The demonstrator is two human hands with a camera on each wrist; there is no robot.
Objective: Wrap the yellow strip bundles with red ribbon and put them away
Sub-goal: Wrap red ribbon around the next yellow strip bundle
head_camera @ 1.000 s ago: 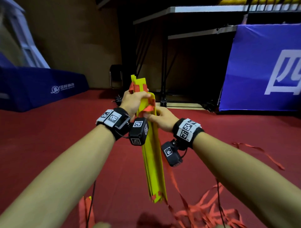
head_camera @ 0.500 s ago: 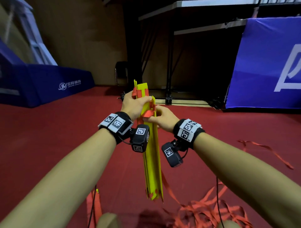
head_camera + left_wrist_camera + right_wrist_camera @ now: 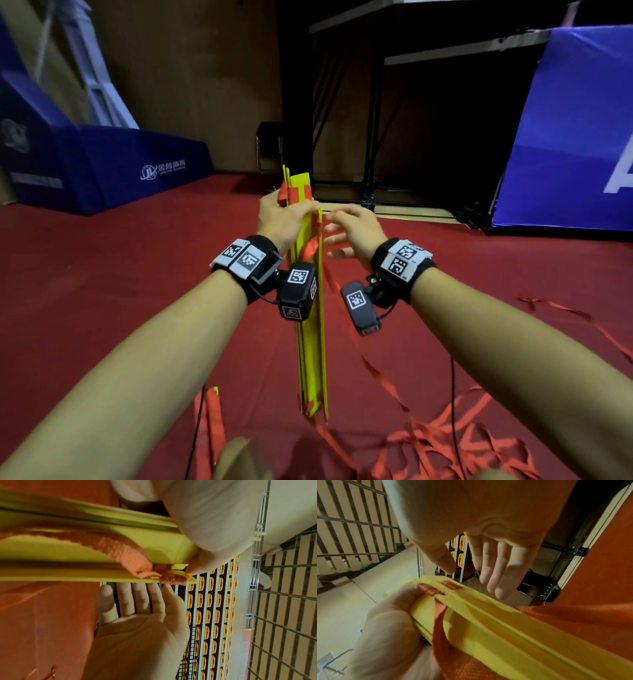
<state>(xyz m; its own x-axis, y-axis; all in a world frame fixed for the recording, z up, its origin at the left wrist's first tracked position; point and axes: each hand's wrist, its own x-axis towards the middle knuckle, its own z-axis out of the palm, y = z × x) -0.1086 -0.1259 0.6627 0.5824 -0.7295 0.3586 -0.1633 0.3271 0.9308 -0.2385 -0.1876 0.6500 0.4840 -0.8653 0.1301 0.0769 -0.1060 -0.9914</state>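
Here, a person stands on a red carpet with both forearms stretched forward, each wrist wearing a black band with a small camera. The left hand grips the yellow strip bundle close to its far, upper end, with the fingers curled round the strips and the thumb pressed against them. The bundle is held almost upright in the middle of the scene, its lower end hanging near the person, above the carpet. Red ribbon is wound round the bundle just above the left hand's grip and crosses the strips just below it; more red shows at the lower end. The right hand is just to the right of the bundle at the same height, holding nothing, its fingers straight and slightly apart, palm turned toward the strips. Whether its fingertips brush the bundle's edge, I cannot tell. A loose tail of ribbon drops from the bundle to a tangled ribbon heap on the carpet, near and to the right. Far to the left lies a blue padded block with a white logo. Far to the right hangs a blue banner, and between them stands a black metal frame.
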